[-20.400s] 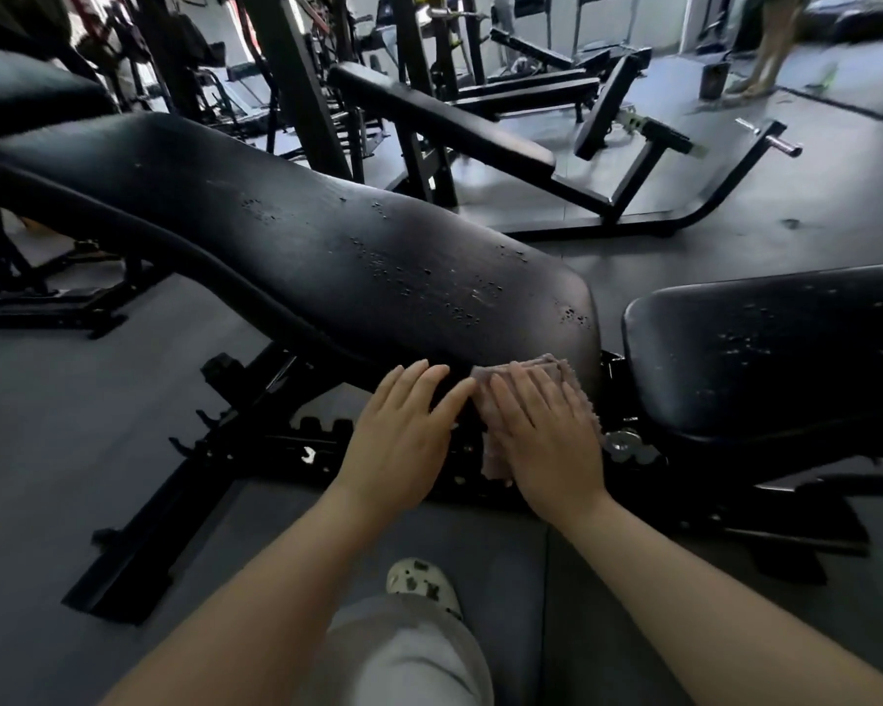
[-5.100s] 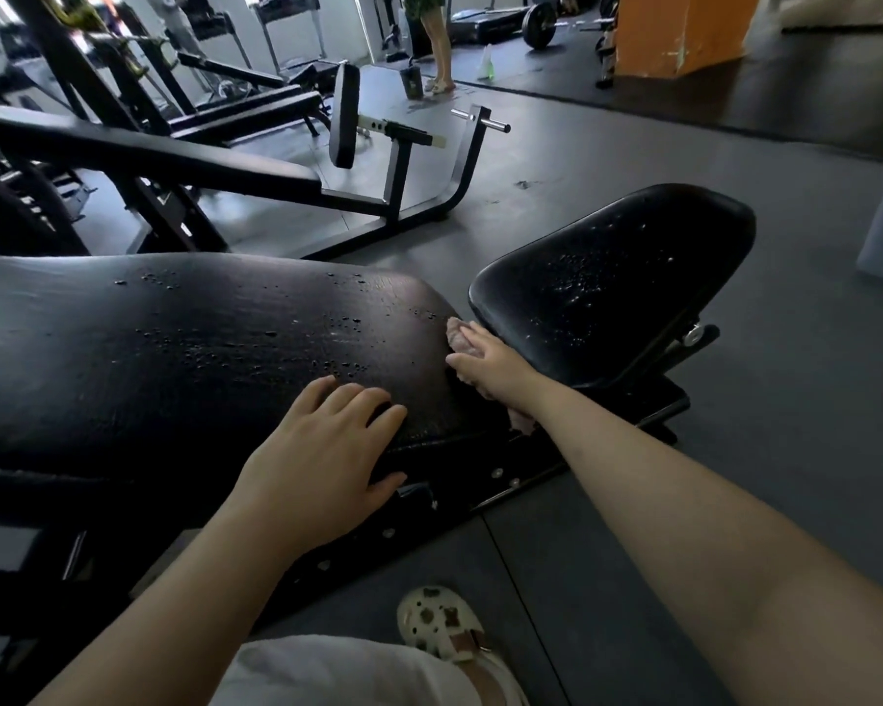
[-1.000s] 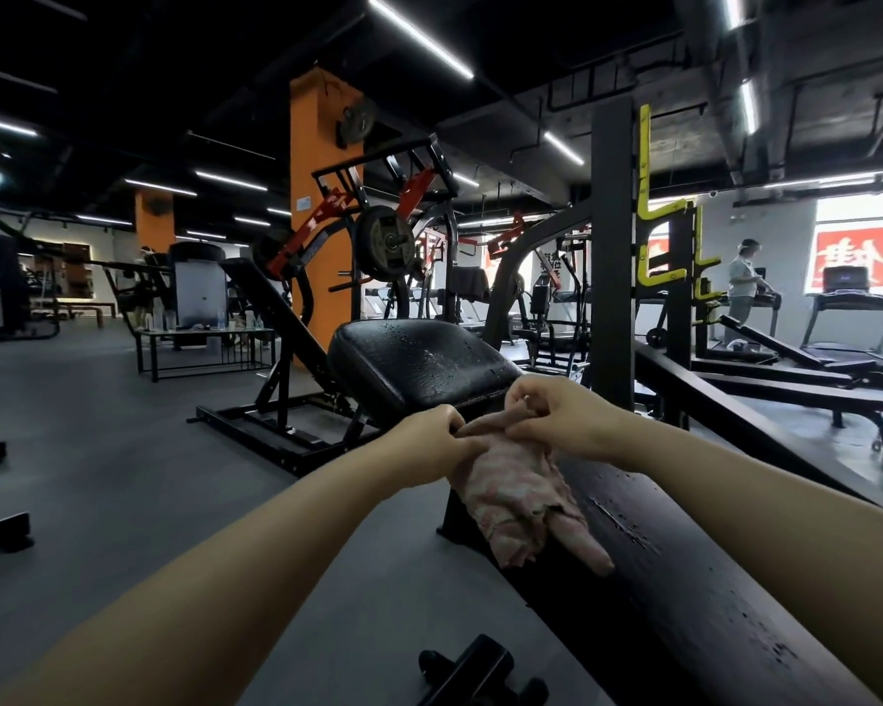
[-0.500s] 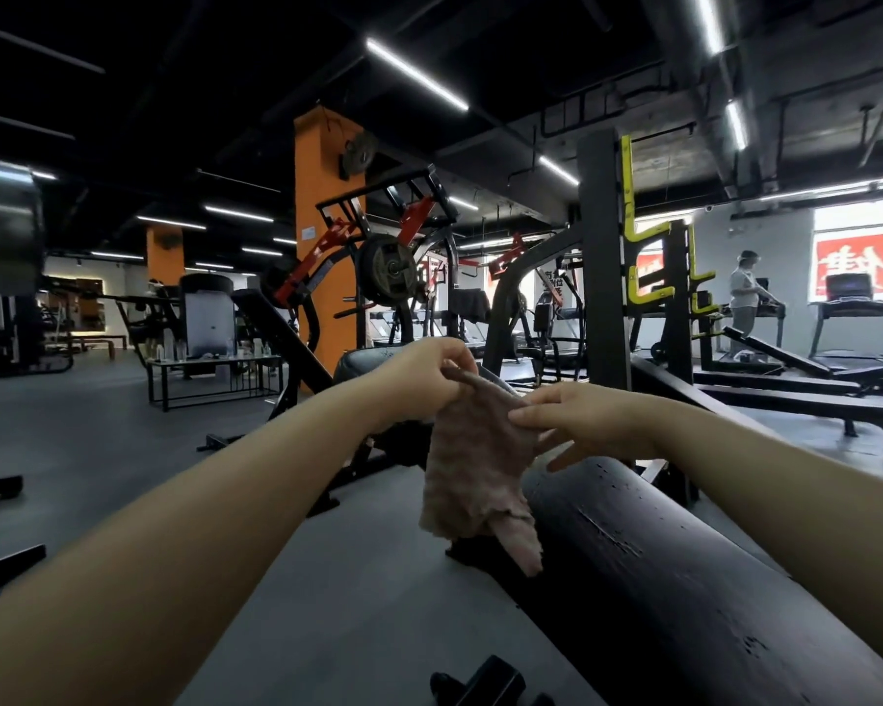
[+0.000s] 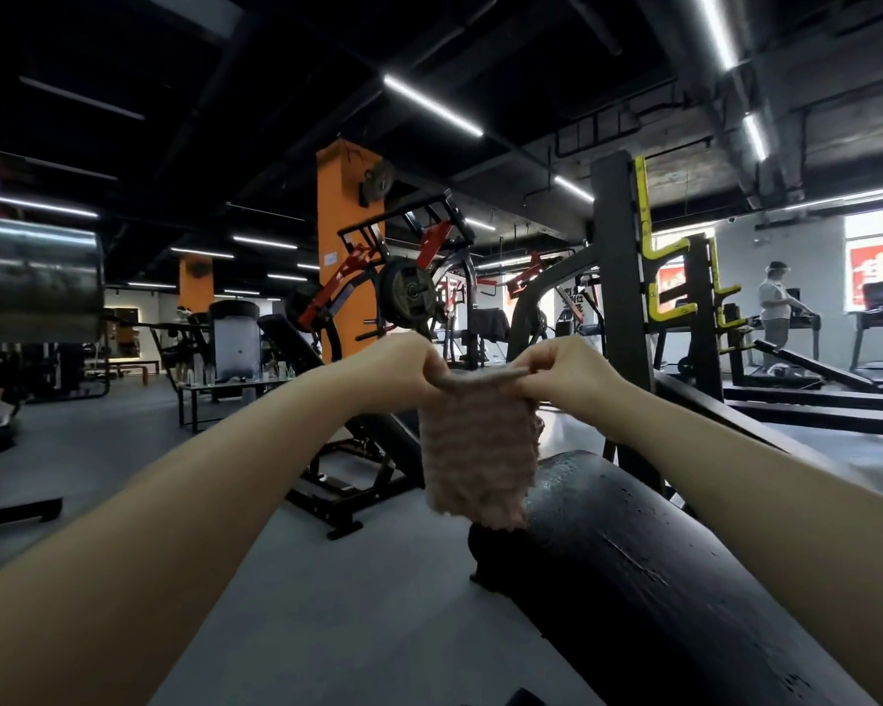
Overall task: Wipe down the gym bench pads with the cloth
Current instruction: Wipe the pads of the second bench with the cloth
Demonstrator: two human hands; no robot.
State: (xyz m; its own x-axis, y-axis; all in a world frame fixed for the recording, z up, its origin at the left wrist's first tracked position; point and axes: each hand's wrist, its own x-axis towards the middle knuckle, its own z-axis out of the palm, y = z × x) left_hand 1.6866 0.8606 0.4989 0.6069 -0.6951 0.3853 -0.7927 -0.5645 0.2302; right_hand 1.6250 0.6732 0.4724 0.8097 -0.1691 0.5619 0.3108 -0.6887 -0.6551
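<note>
My left hand [image 5: 404, 366] and right hand [image 5: 564, 372] hold the cloth [image 5: 477, 450] between them, hanging above the bench pad [image 5: 658, 578]; a rack post [image 5: 620, 298] stands behind, a pillar [image 5: 345, 247] farther left

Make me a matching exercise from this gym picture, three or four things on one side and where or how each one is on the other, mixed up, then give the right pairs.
Things:
1. cloth
2. left hand
3. bench pad
4. orange pillar

States:
A. black, lying low at the lower right
B. hanging spread out in the air
C. standing in the background behind the machines
D. pinching the cloth's top left corner

Pairs: 1-B, 2-D, 3-A, 4-C. The right hand pinches the other top corner.
</note>
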